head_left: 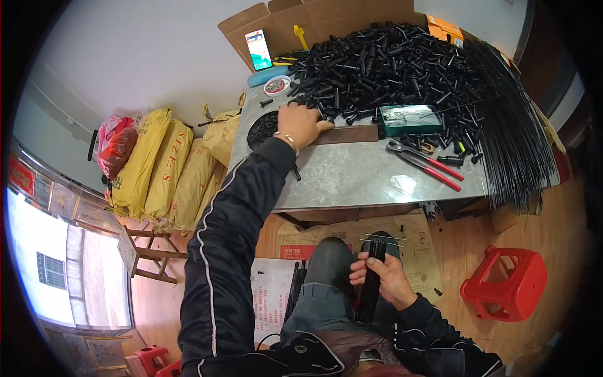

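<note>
Right fingers [358, 274] clasp my black rod bundle [371, 290]; left fingers [325, 125] beside desk's [342, 173] black tubular parts [377, 72], grip unclear.

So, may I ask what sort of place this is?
Probably a small workshop, perhaps set up in a home: a large heap of small black parts covers much of the table, red-handled pliers lie nearby, and bulging yellow sacks stand by the wall.

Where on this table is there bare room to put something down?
The marbled tabletop is bare between the brown bar and the front edge, left of the red-handled pliers. Black plastic pieces crowd the back, a green tray sits at their front, and thin black rods cover the right side.
</note>
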`<state>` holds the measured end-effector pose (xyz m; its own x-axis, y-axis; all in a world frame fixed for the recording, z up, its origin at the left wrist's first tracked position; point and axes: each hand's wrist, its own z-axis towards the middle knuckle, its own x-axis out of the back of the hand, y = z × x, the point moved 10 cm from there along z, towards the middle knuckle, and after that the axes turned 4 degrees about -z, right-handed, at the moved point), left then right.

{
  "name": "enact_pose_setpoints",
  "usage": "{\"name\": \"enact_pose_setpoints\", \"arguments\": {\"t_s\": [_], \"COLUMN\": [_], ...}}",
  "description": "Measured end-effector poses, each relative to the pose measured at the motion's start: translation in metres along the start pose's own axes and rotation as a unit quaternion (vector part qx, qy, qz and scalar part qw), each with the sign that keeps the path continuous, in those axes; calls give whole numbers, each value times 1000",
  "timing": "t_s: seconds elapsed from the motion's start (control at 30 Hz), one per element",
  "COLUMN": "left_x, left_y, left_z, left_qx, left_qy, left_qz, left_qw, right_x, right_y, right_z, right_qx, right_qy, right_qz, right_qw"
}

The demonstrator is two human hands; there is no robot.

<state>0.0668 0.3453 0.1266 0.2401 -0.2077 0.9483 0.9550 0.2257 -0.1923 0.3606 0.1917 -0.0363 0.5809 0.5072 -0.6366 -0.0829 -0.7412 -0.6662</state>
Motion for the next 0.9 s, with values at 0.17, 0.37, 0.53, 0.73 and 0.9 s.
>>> {"name": "enact_pose_setpoints", "arguments": {"t_s": [0.17, 0.37, 0.53, 0.73, 0.9], "left_x": [-23, -30, -21, -45, -14], "left_y": [-3, -16, -66, -60, -26], "left_z": [26, 29, 24, 33, 47], "left_qx": [27, 64, 226, 313, 244], "left_qy": [7, 6, 72, 14, 68], "left_qz": [-17, -69, -215, -678, -313], "left_qw": [999, 996, 947, 665, 916], "right_x": [-1, 1, -6, 1, -1], "right_y": [-5, -6, -4, -8, -8], "right_z": [6, 9, 7, 4, 5], "right_qx": [4, 3, 2, 12, 0], "right_qy": [-12, -15, -38, -40, -45], "right_qz": [-7, -14, -7, -1, 3], "right_qw": [1000, 1000, 999, 999, 999]}}
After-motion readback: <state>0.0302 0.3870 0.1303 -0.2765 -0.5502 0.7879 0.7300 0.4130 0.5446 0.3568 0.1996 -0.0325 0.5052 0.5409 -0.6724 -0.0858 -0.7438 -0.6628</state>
